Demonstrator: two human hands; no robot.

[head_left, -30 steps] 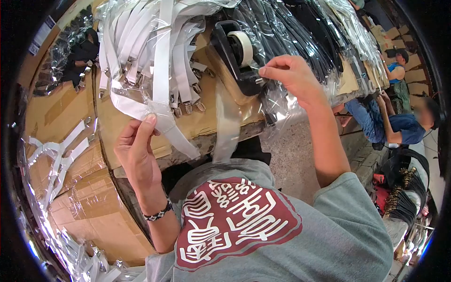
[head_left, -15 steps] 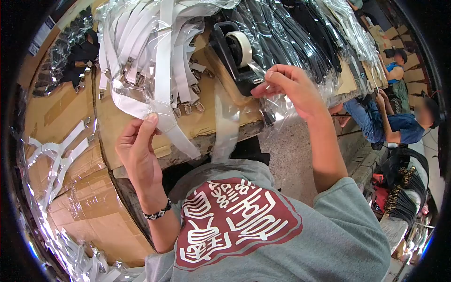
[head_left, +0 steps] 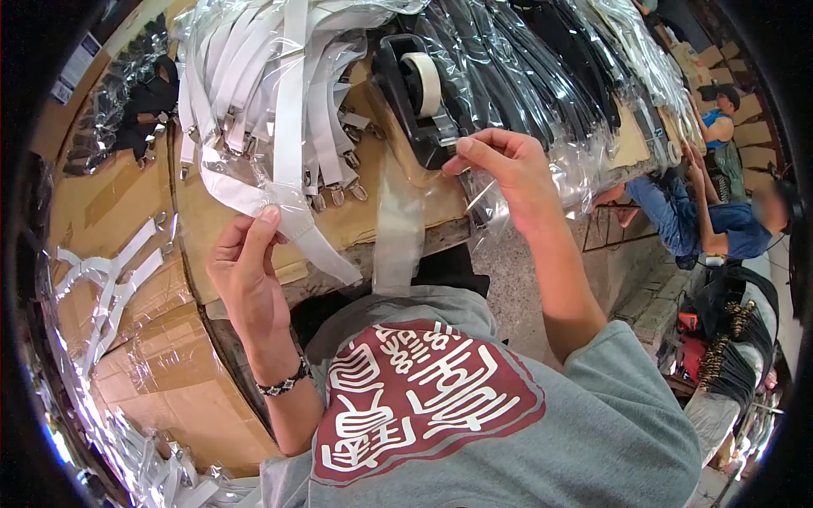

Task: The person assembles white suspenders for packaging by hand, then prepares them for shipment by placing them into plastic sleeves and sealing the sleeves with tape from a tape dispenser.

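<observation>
My left hand [head_left: 246, 262] pinches a clear plastic sleeve with a white strap [head_left: 292, 224] in it, holding it against the cardboard-covered table edge [head_left: 212, 229]. My right hand [head_left: 504, 173] has thumb and fingers closed at the front of a black tape dispenser [head_left: 415, 97], gripping what looks like a piece of clear tape [head_left: 474, 199]. The dispenser carries a white tape roll [head_left: 421, 80].
A pile of bagged white straps [head_left: 254, 76] lies behind the left hand, bagged black straps [head_left: 542, 59] behind the dispenser. More bagged white straps [head_left: 102, 288] lie at lower left. Another person [head_left: 720, 224] sits at right near cardboard boxes.
My right hand has come down and leftward from the dispenser's cutter, drawing tape away. The left hand stays on the bagged strap.
</observation>
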